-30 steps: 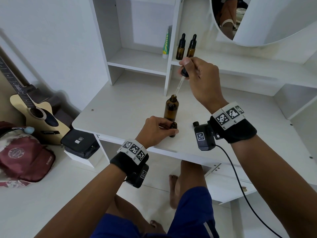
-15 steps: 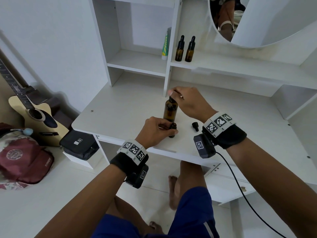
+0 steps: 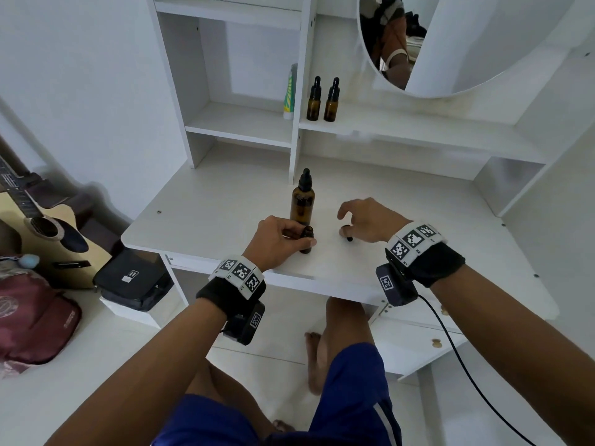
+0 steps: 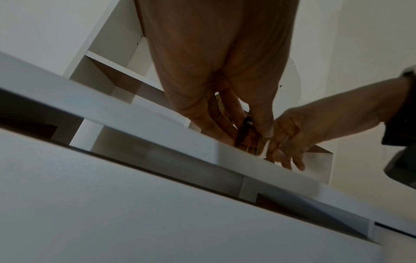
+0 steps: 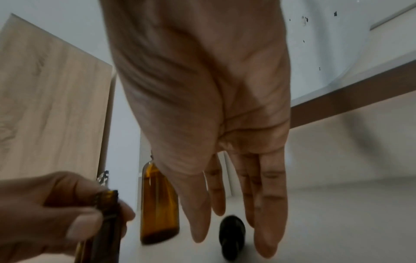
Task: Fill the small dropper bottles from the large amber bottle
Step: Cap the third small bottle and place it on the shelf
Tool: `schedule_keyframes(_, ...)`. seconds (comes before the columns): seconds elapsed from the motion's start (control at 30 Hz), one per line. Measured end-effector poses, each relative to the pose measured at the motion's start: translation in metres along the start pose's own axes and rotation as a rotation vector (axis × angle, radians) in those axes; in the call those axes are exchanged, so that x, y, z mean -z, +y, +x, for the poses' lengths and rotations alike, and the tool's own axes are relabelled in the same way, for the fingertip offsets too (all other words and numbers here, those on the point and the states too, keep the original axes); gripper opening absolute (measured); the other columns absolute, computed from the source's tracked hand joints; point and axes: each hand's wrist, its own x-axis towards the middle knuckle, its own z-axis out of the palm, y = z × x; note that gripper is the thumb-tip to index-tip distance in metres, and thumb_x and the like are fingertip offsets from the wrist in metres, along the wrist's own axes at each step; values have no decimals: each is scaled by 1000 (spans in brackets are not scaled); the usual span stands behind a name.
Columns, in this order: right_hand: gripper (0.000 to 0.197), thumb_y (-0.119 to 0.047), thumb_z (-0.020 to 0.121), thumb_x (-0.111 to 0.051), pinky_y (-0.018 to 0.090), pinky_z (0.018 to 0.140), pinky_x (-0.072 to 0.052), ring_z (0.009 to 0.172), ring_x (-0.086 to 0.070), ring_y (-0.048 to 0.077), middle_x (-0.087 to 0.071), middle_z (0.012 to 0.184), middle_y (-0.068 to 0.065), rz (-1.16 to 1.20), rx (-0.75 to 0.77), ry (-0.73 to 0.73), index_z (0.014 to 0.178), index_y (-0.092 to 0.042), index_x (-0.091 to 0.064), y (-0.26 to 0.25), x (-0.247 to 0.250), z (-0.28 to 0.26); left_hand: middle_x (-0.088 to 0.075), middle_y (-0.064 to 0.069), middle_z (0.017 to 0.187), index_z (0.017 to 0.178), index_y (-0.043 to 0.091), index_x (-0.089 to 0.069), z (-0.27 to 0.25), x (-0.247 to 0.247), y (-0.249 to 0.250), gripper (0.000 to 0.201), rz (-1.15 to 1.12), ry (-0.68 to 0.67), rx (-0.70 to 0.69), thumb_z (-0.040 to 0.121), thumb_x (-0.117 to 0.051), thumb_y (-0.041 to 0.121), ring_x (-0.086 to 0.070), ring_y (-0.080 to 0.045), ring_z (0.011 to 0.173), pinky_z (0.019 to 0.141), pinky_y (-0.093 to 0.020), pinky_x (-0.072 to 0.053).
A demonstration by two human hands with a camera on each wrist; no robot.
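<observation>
Open vial (image 3: 306, 237) pinched upright by left hand (image 3: 277, 242); right hand (image 3: 367, 221), fingers spread, hovers over cap (image 5: 232, 233). Vial could be tipped if bumped.

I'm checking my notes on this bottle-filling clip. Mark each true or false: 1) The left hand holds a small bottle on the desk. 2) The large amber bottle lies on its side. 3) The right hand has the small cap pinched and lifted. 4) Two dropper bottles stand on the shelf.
1) True: the left hand grips the small bottle upright on the desk.
2) False: the large amber bottle stands upright, its dropper in place.
3) False: the right hand hovers open over the small cap, which lies on the desk.
4) True: two dropper bottles stand on the shelf.
</observation>
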Motion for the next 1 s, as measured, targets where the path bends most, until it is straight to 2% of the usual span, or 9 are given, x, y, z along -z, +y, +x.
schedule_keyframes(0.13, 27, -21, 90, -65, 26, 73, -42, 87, -54, 19, -57, 122, 7, -53, 30, -20, 116, -13, -65, 2, -10, -9, -75, 5, 88, 94, 18, -78, -1, 0, 1, 24, 9, 10, -1, 74, -83, 31, -69, -4, 83, 77, -13, -49)
schedule_keyframes(0.27, 19, -12, 90, -61, 27, 76, -46, 96, -60, 23, -59, 119, 7, -40, 64, -12, 107, -12, -68, 2, -12, -17, -76, 4, 90, 95, 17, -78, -1, 0, 1, 25, 23, 10, -5, 75, -82, 31, -70, -4, 84, 76, -10, -48)
schedule_keyframes(0.37, 17, -15, 89, -60, 26, 73, -49, 85, -62, 20, -63, 107, 3, 48, 83, 52, 104, -19, -67, -2, -5, -25, -76, 4, 90, 96, 16, -78, 0, -1, 0, 26, 42, 13, -2, 75, -82, 32, -70, -4, 84, 74, -8, -46)
schedule_keyframes(0.47, 21, -20, 88, -64, 27, 66, -53, 78, -66, 19, -66, 94, -1, 156, 123, 104, 108, -22, -60, -11, 7, -34, -76, 4, 91, 96, 16, -78, 0, -1, 0, 28, 50, 17, 9, 75, -82, 34, -69, -4, 85, 74, -8, -45)
schedule_keyframes(0.57, 20, -24, 84, -70, 19, 60, -46, 77, -62, 11, -67, 96, -4, 115, 180, 126, 102, -22, -61, -19, 18, -39, -76, 3, 91, 98, 15, -78, 0, -2, 0, 29, 58, 18, 5, 76, -81, 33, -70, -6, 86, 74, -8, -45)
schedule_keyframes(0.73, 18, -24, 85, -70, 24, 64, -51, 74, -60, 11, -65, 93, -5, 48, 256, 88, 102, -22, -67, -31, 23, -43, -76, 4, 90, 96, 15, -78, 0, -1, 1, 27, 63, 23, 0, 76, -81, 33, -70, -5, 86, 72, -7, -44)
schedule_keyframes(0.87, 19, -25, 87, -68, 30, 71, -56, 80, -63, 15, -64, 93, -5, 45, 281, 80, 106, -22, -70, -36, 25, -45, -76, 4, 88, 94, 16, -78, -1, -1, 1, 24, 50, 21, -8, 76, -81, 31, -70, -6, 85, 73, -9, -45)
schedule_keyframes(1.0, 21, -27, 91, -65, 27, 74, -51, 84, -59, 15, -61, 92, -5, 34, 320, 117, 111, -24, -70, -42, 26, -43, -76, 5, 85, 93, 17, -78, -2, -1, 0, 22, 26, -3, -6, 77, -80, 32, -71, -5, 85, 79, -16, -49)
